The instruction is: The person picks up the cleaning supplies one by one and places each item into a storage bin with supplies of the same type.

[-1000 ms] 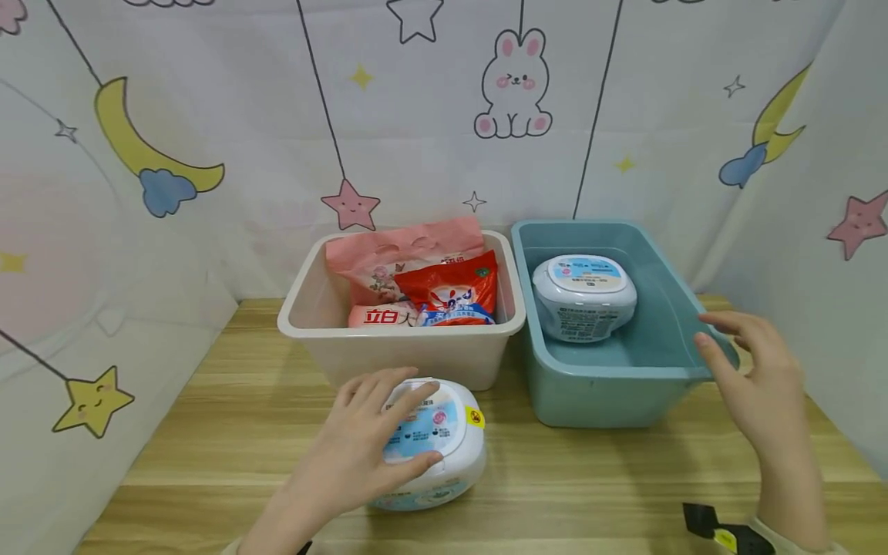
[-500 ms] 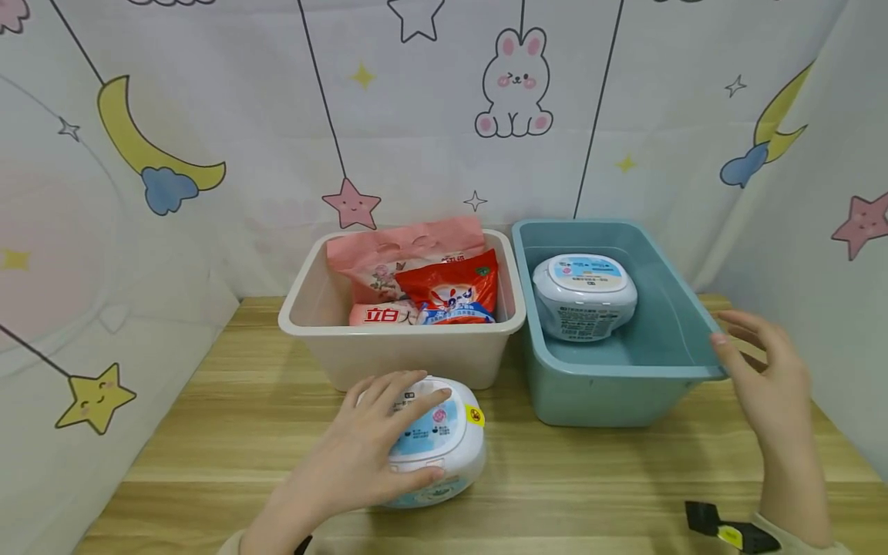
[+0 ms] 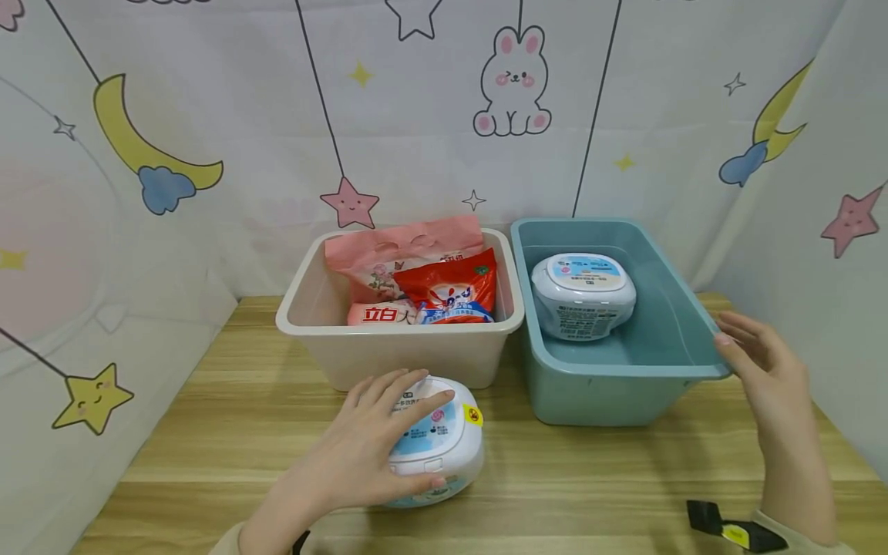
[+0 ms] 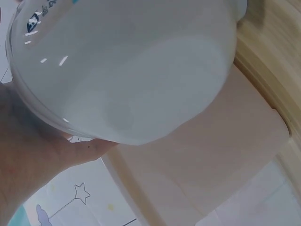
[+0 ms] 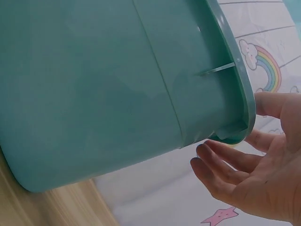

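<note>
A white rounded plastic tub (image 3: pixel 451 435) with a blue-printed lid and a yellow sticker stands on the table, in front of the cream bin. My left hand (image 3: pixel 361 455) grips it from the left, fingers spread over the lid and thumb along the near side; the left wrist view shows the tub's pale wall (image 4: pixel 127 84) close up. At the front right corner of the blue-green bin (image 3: pixel 597 397), my right hand (image 3: pixel 773 378) holds the rim between thumb and fingers. Inside that bin sits a similar white tub (image 3: pixel 583 301).
The cream bin (image 3: pixel 409 354) stands left of the blue-green one. It holds a pink bag (image 3: pixel 375 262) and a red bag (image 3: pixel 454 285). A printed curtain (image 3: pixel 430 116) hangs behind and at both sides of the wooden table (image 3: pixel 236 432).
My right hand has moved slightly right and outward, from over the blue-green bin's corner to its outer rim. My left hand has slid slightly further over the tub, which stays in place.
</note>
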{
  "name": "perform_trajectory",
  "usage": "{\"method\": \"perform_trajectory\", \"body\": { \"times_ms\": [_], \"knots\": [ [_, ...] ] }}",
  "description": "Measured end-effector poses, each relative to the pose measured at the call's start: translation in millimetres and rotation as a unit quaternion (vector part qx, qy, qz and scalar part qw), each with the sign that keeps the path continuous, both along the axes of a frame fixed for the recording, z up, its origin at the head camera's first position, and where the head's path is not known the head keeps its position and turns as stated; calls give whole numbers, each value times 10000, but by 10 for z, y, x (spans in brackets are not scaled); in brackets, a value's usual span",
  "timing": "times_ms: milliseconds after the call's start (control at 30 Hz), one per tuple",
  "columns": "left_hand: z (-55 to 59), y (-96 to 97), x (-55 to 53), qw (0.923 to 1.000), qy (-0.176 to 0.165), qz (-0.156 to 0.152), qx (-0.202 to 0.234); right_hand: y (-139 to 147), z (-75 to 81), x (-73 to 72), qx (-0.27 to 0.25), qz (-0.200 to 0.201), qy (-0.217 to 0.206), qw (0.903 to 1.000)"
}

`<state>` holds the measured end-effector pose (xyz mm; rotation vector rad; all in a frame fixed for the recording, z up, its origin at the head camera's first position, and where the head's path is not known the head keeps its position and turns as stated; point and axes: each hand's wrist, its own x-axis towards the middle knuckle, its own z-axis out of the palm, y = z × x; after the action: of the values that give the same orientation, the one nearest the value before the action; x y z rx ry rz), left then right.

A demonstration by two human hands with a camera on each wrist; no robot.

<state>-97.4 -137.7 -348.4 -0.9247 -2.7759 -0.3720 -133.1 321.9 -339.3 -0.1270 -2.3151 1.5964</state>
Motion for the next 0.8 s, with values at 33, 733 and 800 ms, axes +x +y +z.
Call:
{"method": "perform_trajectory", "body": {
  "times_ms": [33,733,800],
  "knots": [
    [0,-1,-2,10000,-15,-1,-12,10,-8,-3,-235,120,90,9996],
    [35,-9,-60,9983,-514,-127,-234,37,-68,-22,-1735,835,604,9794],
    [34,-11,-67,9977,-593,-124,-292,44,-72,-20,-1776,859,574,9787]
  ]
}}
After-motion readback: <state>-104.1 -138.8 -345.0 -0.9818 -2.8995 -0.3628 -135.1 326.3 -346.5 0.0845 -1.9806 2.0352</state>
